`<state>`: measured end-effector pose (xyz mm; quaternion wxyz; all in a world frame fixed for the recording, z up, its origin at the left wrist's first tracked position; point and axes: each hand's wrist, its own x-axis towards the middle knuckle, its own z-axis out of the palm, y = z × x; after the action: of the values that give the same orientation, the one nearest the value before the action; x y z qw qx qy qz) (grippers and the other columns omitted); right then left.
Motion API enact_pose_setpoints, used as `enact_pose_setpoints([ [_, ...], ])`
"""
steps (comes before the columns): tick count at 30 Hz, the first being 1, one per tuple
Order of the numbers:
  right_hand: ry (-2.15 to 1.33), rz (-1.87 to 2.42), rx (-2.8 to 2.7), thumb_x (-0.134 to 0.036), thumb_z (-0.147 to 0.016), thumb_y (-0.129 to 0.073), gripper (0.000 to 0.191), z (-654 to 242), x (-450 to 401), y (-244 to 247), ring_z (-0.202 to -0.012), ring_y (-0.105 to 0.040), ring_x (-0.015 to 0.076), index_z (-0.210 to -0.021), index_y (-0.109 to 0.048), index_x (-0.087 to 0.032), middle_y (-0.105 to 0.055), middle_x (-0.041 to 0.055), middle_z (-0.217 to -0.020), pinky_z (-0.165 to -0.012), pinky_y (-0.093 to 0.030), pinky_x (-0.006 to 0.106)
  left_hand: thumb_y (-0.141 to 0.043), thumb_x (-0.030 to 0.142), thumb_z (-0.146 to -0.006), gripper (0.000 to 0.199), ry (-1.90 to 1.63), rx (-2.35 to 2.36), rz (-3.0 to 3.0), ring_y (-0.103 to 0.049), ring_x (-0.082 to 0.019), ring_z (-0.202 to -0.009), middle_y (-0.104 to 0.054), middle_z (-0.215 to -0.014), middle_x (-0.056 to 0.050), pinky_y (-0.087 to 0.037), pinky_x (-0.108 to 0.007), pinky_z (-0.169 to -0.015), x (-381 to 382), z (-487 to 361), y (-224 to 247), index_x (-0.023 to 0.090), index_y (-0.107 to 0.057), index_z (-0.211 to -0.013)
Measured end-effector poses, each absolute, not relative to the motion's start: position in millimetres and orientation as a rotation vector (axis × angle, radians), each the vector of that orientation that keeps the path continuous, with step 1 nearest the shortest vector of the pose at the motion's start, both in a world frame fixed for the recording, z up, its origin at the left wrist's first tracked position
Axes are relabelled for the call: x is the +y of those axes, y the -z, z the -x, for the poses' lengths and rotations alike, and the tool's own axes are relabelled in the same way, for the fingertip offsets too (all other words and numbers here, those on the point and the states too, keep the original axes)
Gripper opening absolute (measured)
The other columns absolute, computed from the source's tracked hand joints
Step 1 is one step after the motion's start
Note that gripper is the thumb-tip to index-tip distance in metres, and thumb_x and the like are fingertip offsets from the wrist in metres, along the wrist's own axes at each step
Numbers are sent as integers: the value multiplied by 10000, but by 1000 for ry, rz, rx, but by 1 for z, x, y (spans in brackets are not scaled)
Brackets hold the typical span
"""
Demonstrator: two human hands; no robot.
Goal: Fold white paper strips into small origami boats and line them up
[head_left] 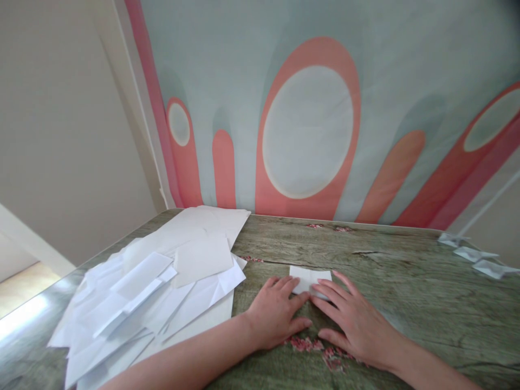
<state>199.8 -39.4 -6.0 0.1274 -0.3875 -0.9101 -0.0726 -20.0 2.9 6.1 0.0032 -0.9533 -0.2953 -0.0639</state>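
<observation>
A small white paper [311, 275] with a crease down its middle lies flat on the wood-patterned table. My left hand [277, 311] rests on its left part, fingers apart and the fingertips on the paper. On the right part lie the fingertips of my right hand [353, 317], its fingers spread as well. Both index fingers nearly meet at the paper's lower edge, which they partly hide.
A large heap of white sheets and folded papers [203, 260] covers the left side of the table [406, 271]. Several small folded papers [475, 253] lie at the far right edge. Behind stands a patterned backdrop [309, 130].
</observation>
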Motion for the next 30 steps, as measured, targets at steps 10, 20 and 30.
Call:
enact_pose_setpoints([
  [10,265,1277,-2573,-497,-834,-504,413,-202,-48,1,-1176,-429,300,-1103,-619,-206,-598,92,-1145,-1013,-254,544,-373,567,-867,501,200,-924,2988,-380,-268,-1211,-426,-1324,-76,-311,-436,-976,4,21,-3,276,-435,-1270],
  [20,288,1495,-2590,-464,-749,-628,362,-218,-54,1,-1102,-485,308,-1010,-678,-218,-613,101,-1126,-946,-348,509,-393,552,-866,491,188,-927,2999,-384,-274,-1208,-421,-1328,-81,-315,-436,-972,5,21,-4,272,-439,-1266],
  [30,178,1370,-2517,-329,-853,-537,289,-203,-49,9,-1008,-536,249,-1066,-618,-150,-626,96,-1052,-910,-406,426,-396,549,-866,498,209,-907,3020,-379,-279,-1210,-411,-1332,-80,-306,-444,-979,4,22,-4,287,-410,-1290],
])
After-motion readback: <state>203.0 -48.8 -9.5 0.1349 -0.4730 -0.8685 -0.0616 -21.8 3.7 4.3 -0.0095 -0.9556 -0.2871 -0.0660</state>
